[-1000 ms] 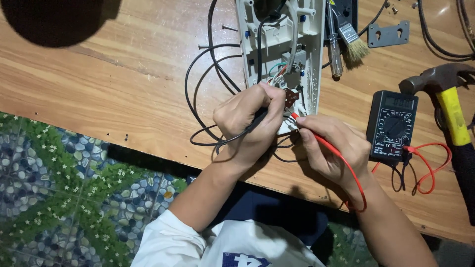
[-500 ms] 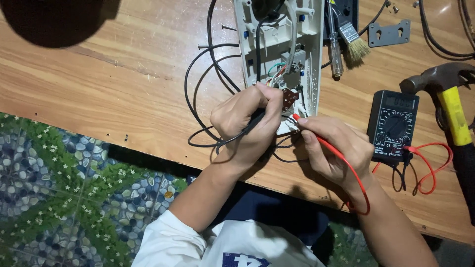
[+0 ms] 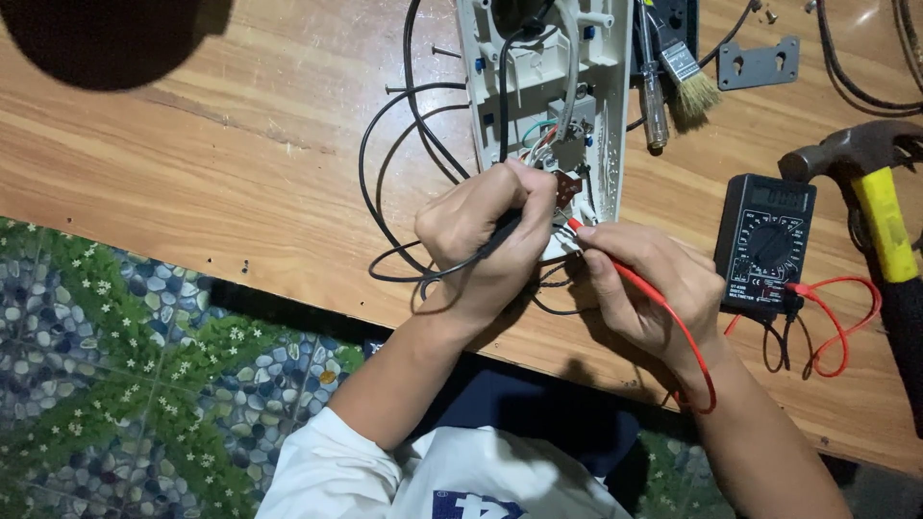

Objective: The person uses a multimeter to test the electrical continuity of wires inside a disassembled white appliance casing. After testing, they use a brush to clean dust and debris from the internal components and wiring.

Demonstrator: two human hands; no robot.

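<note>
An opened grey-white plastic appliance casing (image 3: pixel 608 115) lies on the wooden table (image 3: pixel 212 183), with coloured wires and a small brown part inside. My left hand (image 3: pixel 486 240) grips a black meter probe (image 3: pixel 507 231) and presses its tip into the casing's wiring. My right hand (image 3: pixel 649 288) pinches a red probe (image 3: pixel 582 231) whose tip touches the same spot. The red lead (image 3: pixel 692 346) loops back to a black multimeter (image 3: pixel 766 245) lying to the right.
A yellow-handled hammer (image 3: pixel 880 211) lies at the right edge. A small brush (image 3: pixel 685 77), a screwdriver (image 3: pixel 654 106) and a grey metal bracket (image 3: pixel 760 62) sit beyond the casing. Black cables (image 3: pixel 404 163) coil left of it. A pebble-patterned floor (image 3: pixel 125 384) shows below the table edge.
Both hands have stayed at the casing; the probe tips shifted only slightly within the wiring.
</note>
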